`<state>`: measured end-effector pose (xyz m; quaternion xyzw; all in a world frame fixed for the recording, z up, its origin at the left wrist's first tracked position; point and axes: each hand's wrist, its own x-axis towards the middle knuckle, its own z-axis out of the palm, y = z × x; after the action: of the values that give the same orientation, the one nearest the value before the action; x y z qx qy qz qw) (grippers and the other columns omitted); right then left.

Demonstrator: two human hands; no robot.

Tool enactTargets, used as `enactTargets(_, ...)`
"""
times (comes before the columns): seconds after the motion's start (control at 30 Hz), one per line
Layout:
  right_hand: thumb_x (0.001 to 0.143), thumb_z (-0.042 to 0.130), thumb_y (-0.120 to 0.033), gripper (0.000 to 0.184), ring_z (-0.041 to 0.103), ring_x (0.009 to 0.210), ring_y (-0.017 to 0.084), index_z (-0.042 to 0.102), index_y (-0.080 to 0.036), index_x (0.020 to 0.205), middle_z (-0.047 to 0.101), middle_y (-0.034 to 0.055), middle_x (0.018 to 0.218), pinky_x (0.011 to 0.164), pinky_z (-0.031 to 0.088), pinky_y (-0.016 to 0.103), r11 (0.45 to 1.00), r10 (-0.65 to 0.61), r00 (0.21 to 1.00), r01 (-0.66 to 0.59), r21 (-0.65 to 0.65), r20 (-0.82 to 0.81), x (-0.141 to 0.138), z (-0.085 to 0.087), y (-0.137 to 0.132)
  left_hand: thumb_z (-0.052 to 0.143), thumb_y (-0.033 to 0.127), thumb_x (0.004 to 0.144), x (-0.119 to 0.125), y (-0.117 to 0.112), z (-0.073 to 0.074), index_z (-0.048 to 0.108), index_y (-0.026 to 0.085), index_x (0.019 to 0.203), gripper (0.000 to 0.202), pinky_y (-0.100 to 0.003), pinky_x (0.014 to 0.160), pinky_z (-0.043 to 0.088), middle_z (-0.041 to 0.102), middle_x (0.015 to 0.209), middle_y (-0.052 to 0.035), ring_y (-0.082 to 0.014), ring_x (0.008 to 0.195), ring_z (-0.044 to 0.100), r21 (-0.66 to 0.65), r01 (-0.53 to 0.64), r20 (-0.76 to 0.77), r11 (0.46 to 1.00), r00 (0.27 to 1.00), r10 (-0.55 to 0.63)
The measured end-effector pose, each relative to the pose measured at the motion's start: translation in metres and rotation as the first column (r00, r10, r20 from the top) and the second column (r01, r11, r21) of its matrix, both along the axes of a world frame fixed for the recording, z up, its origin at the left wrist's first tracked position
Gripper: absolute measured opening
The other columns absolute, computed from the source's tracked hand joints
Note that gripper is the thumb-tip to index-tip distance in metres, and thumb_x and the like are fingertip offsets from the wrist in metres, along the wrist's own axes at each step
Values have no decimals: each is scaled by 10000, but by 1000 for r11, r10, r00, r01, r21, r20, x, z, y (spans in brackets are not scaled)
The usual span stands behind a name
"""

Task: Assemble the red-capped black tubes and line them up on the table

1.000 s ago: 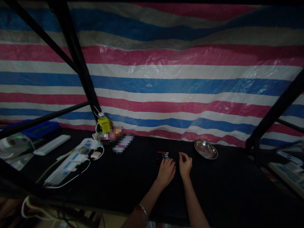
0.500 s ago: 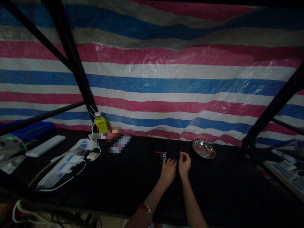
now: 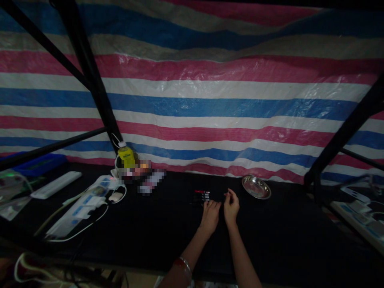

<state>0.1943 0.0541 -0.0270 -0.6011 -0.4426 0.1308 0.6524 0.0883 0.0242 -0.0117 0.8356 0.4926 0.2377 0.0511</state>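
Note:
Both my hands rest close together on the black tabletop (image 3: 168, 228), near its middle. My left hand (image 3: 210, 213) lies with its fingers curled down, its tips touching a small row of dark pens with red and white marks (image 3: 202, 197). Just right of it, my right hand (image 3: 231, 205) has its fingers pinched together at the top around something too small and dark to name. A bracelet (image 3: 183, 264) sits on my left wrist.
A round metal dish (image 3: 256, 187) lies right of my hands by the striped tarp (image 3: 210, 88). At the left are a white power strip with cables (image 3: 78, 206), a yellow bottle (image 3: 126, 155) and a white remote-like bar (image 3: 55, 184). Black frame bars (image 3: 90, 76) cross both sides.
My two hands have drawn closer together and shifted slightly left toward the pens. The view has dipped a little; nothing else on the table moved.

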Motion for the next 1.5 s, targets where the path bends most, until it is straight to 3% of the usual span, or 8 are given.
enactTargets(0.17,803,479,-407,342,606,774,188,530,-148,1020,645,79,817,725,433,303,999,39,993,-38,9,-110,-2,-1,2,412,36,821,-1,1,2,580,188,1006,293,-347,851,353,625,970,-27,-183,950,517,-1,-1,-13,1000,1000,1)
enactTargets(0.43,796,487,-404,332,617,783,193,523,-153,1011,651,85,819,730,441,309,999,47,992,-47,5,-115,-1,-3,3,453,123,846,1,-1,3,595,185,978,203,-373,870,339,592,996,-38,-190,997,500,54,-47,10,997,999,46)
enactTargets(0.8,763,519,-408,327,634,737,194,545,-155,968,661,73,761,678,454,287,995,84,979,-91,-32,-188,-1,-7,6,390,57,850,1,2,-3,576,160,864,212,-369,836,341,617,921,-43,-192,928,519,67,-21,-57,998,998,25)
enactTargets(1.0,775,521,-434,359,632,744,189,542,-151,995,659,70,770,697,461,295,992,120,976,-123,-1,-179,-6,0,2,394,63,862,-1,2,-8,554,178,941,211,-345,852,333,635,913,-24,-170,960,536,122,-60,91,991,995,49)
enactTargets(1.2,789,527,-416,342,623,737,176,547,-153,1007,649,53,750,687,468,287,959,284,946,-283,29,-155,-20,8,-6,354,61,864,-6,-5,5,567,173,992,272,-344,860,338,638,963,-48,-169,981,546,108,-88,210,990,976,64)
enactTargets(1.33,786,534,-431,363,616,727,173,558,-153,1018,645,52,761,686,470,290,966,260,953,-257,36,-158,-24,11,-9,356,68,860,-5,-6,8,538,178,1128,343,-360,875,335,630,993,-61,-177,967,543,99,-124,195,987,975,103)
enactTargets(1.5,783,533,-444,389,621,733,168,537,-148,1036,644,65,797,696,480,291,979,204,950,-194,64,-236,-24,14,-9,381,72,846,-3,-3,1,415,144,1296,457,-373,854,353,602,1008,-95,-208,969,534,170,-198,83,965,979,186)
